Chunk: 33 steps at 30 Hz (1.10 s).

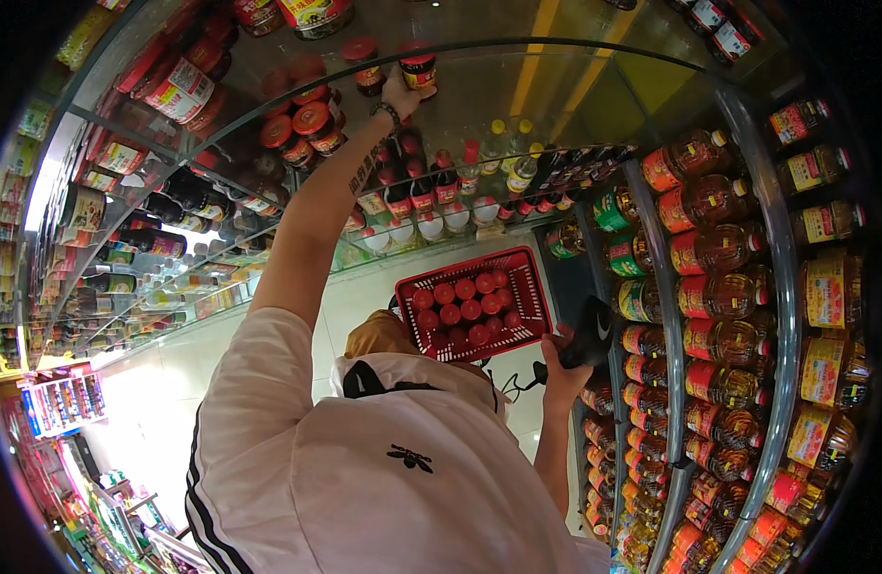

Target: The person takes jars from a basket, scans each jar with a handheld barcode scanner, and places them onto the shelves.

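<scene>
My left hand [405,95] reaches onto a glass shelf [484,86], its fingers around a small jar [419,70] with a red lid and dark contents. Whether the jar rests on the shelf or is lifted cannot be told. Just left of it stands a similar red-lidded jar [367,75]. My right hand [564,369] is beside the oil shelves, holding a soft-looking black item [590,333] with a white swoosh, perhaps a cap. Before my legs, low down, is a red plastic basket [540,294] holding several jars with red lids [464,289].
More red-lidded jars [315,125] stand left of my forearm. Sauce bottles [419,186] line a lower shelf. On the right, oil bottles [721,290] fill racks behind clear curved rails [774,215]. Pale floor tiles [354,301] show around the basket. A dark cord [511,387] hangs near my right hand.
</scene>
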### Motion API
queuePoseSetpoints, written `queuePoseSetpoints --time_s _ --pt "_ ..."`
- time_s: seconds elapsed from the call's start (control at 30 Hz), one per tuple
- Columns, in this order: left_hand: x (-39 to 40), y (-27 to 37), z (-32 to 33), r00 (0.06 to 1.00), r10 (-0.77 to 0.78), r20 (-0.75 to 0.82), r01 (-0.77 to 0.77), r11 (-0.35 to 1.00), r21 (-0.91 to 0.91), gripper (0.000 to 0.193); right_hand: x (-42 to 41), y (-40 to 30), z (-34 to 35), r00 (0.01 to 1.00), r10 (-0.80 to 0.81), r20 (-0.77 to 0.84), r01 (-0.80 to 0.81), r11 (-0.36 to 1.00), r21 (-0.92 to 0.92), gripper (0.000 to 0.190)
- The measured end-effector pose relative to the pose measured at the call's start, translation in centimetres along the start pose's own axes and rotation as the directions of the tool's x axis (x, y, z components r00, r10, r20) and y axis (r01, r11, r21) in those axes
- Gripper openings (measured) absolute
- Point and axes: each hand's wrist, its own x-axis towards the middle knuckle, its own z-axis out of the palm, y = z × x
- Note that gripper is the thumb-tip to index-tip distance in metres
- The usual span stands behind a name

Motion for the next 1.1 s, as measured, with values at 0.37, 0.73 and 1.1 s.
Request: queuePoseSetpoints --time_s 0.37,0.73,1.1 --pt "-0.6 0.5 1.1 0.999 -0.046 0.023 0.046 0.999 0.016 0.072 0.0 1.6 0.0 0.998 0.014 0.062 -0.009 0.996 -0.088 0.039" --pt "-2.7 3.2 2.5 0.912 -0.155 -0.38 0.29 0.898 0.33 0.06 0.0 2.1 -0.4 0.996 0.041 0.083 -0.037 0.998 -0.049 0.043" --pt "-1.0 0.6 2.7 0.928 -0.268 -0.258 0.36 0.823 0.44 0.07 0.2 3.8 -1.4 0.997 0.056 0.052 -0.054 0.998 -0.041 0.045"
